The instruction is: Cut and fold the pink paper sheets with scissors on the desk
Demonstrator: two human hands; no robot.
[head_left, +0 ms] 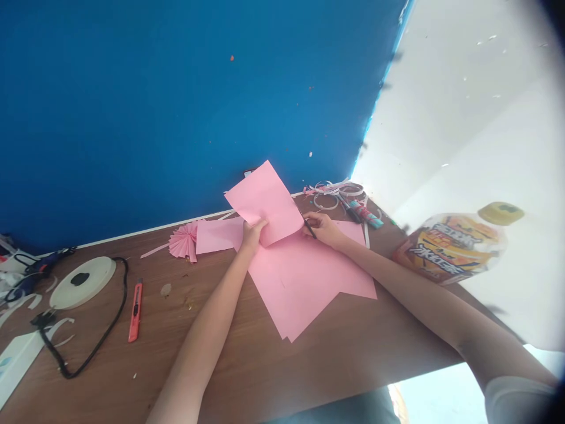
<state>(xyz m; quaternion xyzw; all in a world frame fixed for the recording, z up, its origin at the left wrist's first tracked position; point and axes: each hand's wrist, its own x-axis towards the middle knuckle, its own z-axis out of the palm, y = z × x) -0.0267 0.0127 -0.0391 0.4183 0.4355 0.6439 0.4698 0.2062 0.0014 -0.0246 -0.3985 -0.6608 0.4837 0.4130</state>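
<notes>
My left hand pinches the lower edge of a pink paper sheet and holds it up off the table. My right hand is closed on a thin black tool, probably a pen or scissors, right at that sheet's lower right edge. Beneath both hands lie larger pink sheets flat on the brown wooden table. Another pink piece lies to the left of my left hand.
A pink folded paper fan lies left of the sheets. An orange box cutter, a round white device with a black cable, and a glue gun sit at left. Paper-strip rings, markers and a drink bottle are at right. A blue wall stands behind.
</notes>
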